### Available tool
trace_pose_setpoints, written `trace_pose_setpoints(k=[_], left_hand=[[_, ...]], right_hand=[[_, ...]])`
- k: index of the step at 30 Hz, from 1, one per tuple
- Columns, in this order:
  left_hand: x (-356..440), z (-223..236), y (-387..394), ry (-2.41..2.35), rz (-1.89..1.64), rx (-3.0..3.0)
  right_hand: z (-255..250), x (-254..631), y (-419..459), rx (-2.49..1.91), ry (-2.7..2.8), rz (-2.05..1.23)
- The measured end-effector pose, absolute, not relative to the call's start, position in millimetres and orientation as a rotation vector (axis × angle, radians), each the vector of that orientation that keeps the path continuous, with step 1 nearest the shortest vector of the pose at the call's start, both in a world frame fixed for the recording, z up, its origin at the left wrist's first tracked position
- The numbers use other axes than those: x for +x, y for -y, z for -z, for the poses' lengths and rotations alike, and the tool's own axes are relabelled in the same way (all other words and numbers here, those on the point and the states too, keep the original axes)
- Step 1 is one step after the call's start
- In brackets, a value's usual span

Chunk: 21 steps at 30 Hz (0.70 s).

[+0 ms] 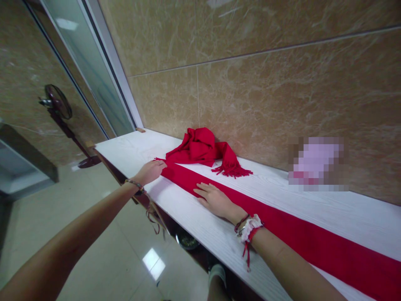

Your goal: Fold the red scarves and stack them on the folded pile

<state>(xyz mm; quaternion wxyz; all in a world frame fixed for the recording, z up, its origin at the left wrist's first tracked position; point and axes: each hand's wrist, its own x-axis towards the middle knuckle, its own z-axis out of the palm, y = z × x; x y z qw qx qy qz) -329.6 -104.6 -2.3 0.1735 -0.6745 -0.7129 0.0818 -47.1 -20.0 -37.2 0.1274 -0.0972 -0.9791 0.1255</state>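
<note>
A long red scarf (291, 221) lies flat and narrow along a white wooden table (184, 205), running out of view at the lower right. At its far left end, my left hand (151, 171) has its fingers closed on the scarf's edge; the thumb is mostly hidden. My right hand (216, 200) rests palm down on the strip, fingers stretched out and apart. Just beyond both hands, a bunched red scarf (199, 146) with a fringed end (233, 167) sits in a loose heap against the wall.
A pixelated pinkish object (319, 159) stands by the marble-patterned wall (250, 96). To the left are a glass door (97, 71) and a standing fan (59, 102) on the tiled floor (103, 234). Under the table's front edge is a round metal-rimmed container (187, 241).
</note>
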Motion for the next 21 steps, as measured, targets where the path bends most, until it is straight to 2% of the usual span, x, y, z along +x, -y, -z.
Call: trace_pose_setpoints(k=[4,9,14,17,21], left_hand=[[-321.2,24.4,92.6,2.096,-0.015,-2.100],[-330.4,47.3,90.2,2.259,-0.101,-2.077],[-331.6,43.2,91.2,2.311,-0.097,-2.056],[-304.7,38.7,86.3,2.286,-0.042,-2.101],[-236.1,35.6,69.5,2.055,0.097,-2.312]], right_hand=[[35.9,-48.8,21.3,-0.294,2.841,-0.347],[35.1,-28.4,20.5,-0.286,2.922,-0.284],[25.8,29.9,8.8,-0.408,2.989,-0.378],[20.9,71.8,0.0,-0.609,2.912,-0.453],[26.3,115.9,-3.1,-0.822,2.875,-0.312]])
